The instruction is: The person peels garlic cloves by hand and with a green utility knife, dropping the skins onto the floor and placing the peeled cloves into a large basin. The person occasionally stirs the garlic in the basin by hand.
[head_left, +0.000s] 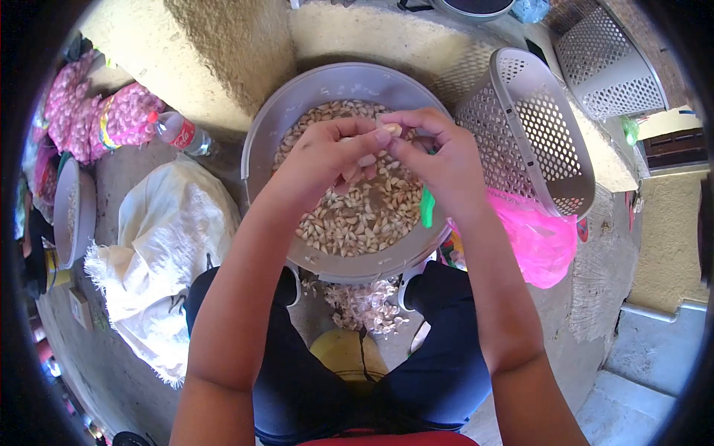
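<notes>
A pale garlic clove [392, 129] is pinched between the fingertips of both hands, above a wide grey basin [256, 119]. My left hand [335, 152] is closed, thumb and forefinger at the clove, and more pale cloves show under its curled fingers. My right hand [442, 152] is closed too, its thumb and forefinger on the clove's other side. From beneath its palm sticks the green handle [427, 207] of what looks like a small knife; the blade is hidden. Many loose garlic cloves [357, 223] lie in water in the basin.
Garlic skins [364, 305] are heaped on the floor between my legs. To the right stand a perforated grey basket [513, 126] and a pink plastic bag [532, 238]. Leftward are a white sack [167, 230], a Coca-Cola bottle [181, 132] and pink net bags [126, 115]. A wall [357, 33] rises behind.
</notes>
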A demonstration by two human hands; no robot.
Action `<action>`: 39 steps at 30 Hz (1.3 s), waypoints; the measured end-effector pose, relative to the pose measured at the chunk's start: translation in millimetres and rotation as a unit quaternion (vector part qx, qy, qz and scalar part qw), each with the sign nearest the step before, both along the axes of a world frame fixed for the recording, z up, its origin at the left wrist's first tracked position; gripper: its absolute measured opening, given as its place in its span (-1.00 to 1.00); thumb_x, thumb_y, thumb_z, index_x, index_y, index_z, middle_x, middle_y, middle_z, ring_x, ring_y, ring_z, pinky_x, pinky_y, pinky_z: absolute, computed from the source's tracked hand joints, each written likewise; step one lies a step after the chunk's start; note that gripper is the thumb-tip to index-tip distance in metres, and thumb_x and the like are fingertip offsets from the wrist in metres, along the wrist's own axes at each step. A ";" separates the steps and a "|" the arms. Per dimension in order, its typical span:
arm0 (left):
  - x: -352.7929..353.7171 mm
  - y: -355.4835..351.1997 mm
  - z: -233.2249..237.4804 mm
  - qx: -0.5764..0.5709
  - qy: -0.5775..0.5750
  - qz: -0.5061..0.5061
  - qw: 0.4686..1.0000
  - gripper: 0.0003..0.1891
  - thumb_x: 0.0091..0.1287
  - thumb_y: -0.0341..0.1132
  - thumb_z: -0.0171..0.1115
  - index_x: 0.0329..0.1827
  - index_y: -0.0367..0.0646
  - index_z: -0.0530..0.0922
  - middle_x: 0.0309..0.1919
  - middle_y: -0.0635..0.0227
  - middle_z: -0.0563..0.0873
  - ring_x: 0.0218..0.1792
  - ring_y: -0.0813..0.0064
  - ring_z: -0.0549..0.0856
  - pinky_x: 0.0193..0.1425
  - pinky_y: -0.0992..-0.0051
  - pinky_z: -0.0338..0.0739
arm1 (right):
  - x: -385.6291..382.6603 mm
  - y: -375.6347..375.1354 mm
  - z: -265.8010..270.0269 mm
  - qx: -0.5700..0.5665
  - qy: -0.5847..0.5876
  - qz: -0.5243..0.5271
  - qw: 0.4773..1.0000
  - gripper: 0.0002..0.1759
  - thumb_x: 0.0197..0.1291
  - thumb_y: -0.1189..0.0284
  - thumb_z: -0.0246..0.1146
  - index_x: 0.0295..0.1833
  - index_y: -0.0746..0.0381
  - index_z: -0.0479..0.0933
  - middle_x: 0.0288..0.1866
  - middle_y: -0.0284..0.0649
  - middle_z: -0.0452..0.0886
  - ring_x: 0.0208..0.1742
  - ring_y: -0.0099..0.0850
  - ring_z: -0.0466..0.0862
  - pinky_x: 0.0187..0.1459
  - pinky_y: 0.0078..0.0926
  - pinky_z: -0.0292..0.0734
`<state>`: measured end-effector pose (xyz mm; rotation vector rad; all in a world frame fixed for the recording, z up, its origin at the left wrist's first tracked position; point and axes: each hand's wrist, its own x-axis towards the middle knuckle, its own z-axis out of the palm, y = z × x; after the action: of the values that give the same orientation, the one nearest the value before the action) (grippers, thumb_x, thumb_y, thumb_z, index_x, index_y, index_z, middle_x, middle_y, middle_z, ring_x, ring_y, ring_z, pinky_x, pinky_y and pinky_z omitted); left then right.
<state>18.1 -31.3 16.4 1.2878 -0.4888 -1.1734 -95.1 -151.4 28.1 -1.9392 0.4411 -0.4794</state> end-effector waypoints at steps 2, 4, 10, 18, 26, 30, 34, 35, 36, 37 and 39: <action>5.9 0.0 -14.5 -0.042 0.089 -0.038 0.994 -0.73 0.20 -0.19 0.17 -0.16 -0.19 0.49 -0.53 0.45 0.56 -0.56 0.78 0.51 -0.67 0.79 0.20 | -3.0 0.9 13.9 0.178 0.033 0.023 0.983 -0.73 0.02 0.50 0.23 -0.09 0.22 0.52 -0.36 -0.34 0.49 -0.58 -0.61 0.43 -0.56 -0.74 0.33; 3.8 0.5 -11.6 -0.039 0.083 -0.029 0.995 -0.73 0.23 -0.16 0.13 -0.15 -0.17 0.48 -0.53 0.46 0.55 -0.57 0.75 0.52 -0.71 0.78 0.20 | -3.1 -1.8 10.1 0.252 -0.005 0.019 0.968 -0.73 0.05 0.48 0.21 -0.08 0.24 0.49 -0.41 -0.40 0.46 -0.64 -0.65 0.37 -0.64 -0.77 0.24; 0.2 1.5 -6.2 -0.030 0.118 -0.067 0.990 -0.69 0.26 -0.07 0.07 -0.20 -0.16 0.47 -0.56 0.44 0.55 -0.64 0.74 0.47 -0.75 0.78 0.16 | -4.2 -31.4 10.8 0.439 -0.161 -0.083 0.880 -0.71 0.12 0.42 0.12 -0.05 0.30 0.41 -0.45 -0.39 0.39 -0.69 -0.70 0.21 -0.69 -0.76 0.13; -11.2 -0.4 -14.7 0.000 0.146 -0.185 0.972 -0.67 0.26 -0.04 0.06 -0.22 -0.17 0.47 -0.58 0.43 0.54 -0.64 0.75 0.48 -0.75 0.79 0.17 | -23.5 -84.8 10.4 0.546 -0.304 -0.093 0.776 -0.90 0.08 0.43 0.16 -0.36 0.21 0.40 -0.57 -0.40 0.34 -0.72 -0.65 0.18 -0.71 -0.71 0.09; -19.3 -2.5 -17.5 0.010 0.170 -0.174 0.970 -0.69 0.27 -0.08 0.06 -0.22 -0.17 0.46 -0.51 0.43 0.57 -0.58 0.73 0.51 -0.74 0.80 0.19 | -13.7 -73.1 -0.2 0.572 -0.333 -0.068 0.746 -0.87 0.05 0.44 0.20 -0.35 0.20 0.37 -0.54 -0.38 0.36 -0.67 -0.63 0.23 -0.66 -0.67 0.15; -21.6 -3.5 -13.7 -0.012 0.201 -0.141 0.969 -0.71 0.26 -0.09 0.08 -0.20 -0.14 0.45 -0.44 0.42 0.59 -0.57 0.73 0.51 -0.73 0.78 0.21 | -1.7 -47.9 3.5 0.522 -0.287 -0.073 0.800 -0.68 0.17 0.16 0.07 -0.21 0.22 0.36 -0.50 -0.34 0.38 -0.62 -0.57 0.29 -0.56 -0.60 0.22; -19.6 -3.9 -14.7 -0.006 0.159 -0.164 0.974 -0.73 0.22 -0.10 0.14 -0.23 -0.12 0.46 -0.50 0.43 0.57 -0.58 0.74 0.48 -0.71 0.76 0.22 | 2.2 -29.1 11.9 0.465 -0.231 -0.026 0.854 -0.39 0.22 -0.07 -0.16 -0.02 0.29 0.30 -0.48 -0.31 0.36 -0.57 -0.53 0.31 -0.51 -0.59 0.26; -20.5 -3.5 -12.9 0.005 0.145 -0.170 0.975 -0.73 0.21 -0.11 0.16 -0.24 -0.12 0.46 -0.53 0.43 0.56 -0.59 0.74 0.47 -0.71 0.75 0.23 | 2.3 -27.9 13.0 0.450 -0.221 -0.024 0.865 -0.33 0.22 -0.12 -0.21 0.02 0.31 0.28 -0.47 -0.31 0.36 -0.56 -0.53 0.31 -0.51 -0.60 0.26; -20.5 -2.8 -10.5 0.002 0.131 -0.169 0.977 -0.73 0.20 -0.11 0.17 -0.25 -0.12 0.47 -0.54 0.43 0.55 -0.59 0.74 0.47 -0.71 0.74 0.23 | 1.7 -29.9 13.0 0.449 -0.215 -0.018 0.867 -0.35 0.23 -0.09 -0.21 0.02 0.32 0.29 -0.47 -0.32 0.35 -0.56 -0.53 0.31 -0.51 -0.60 0.26; -20.3 -2.0 -7.4 0.000 0.118 -0.169 0.979 -0.74 0.18 -0.12 0.19 -0.27 -0.13 0.47 -0.55 0.43 0.54 -0.59 0.73 0.46 -0.71 0.74 0.23 | 0.1 -34.4 12.9 0.448 -0.210 -0.013 0.869 -0.36 0.24 -0.07 -0.20 0.02 0.34 0.29 -0.47 -0.32 0.35 -0.55 -0.54 0.31 -0.51 -0.61 0.26; -18.4 -0.6 -1.7 -0.010 0.084 -0.144 0.986 -0.75 0.16 -0.16 0.22 -0.28 -0.14 0.47 -0.56 0.43 0.54 -0.60 0.73 0.46 -0.71 0.73 0.24 | -4.1 -41.0 12.5 0.438 -0.191 -0.006 0.879 -0.42 0.26 0.00 -0.16 0.00 0.34 0.31 -0.47 -0.33 0.35 -0.54 -0.55 0.32 -0.51 -0.62 0.27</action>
<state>-0.3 -31.9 14.7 1.1136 -0.5740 -1.4997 -99.2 -192.4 40.6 -0.9359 0.3266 -0.5344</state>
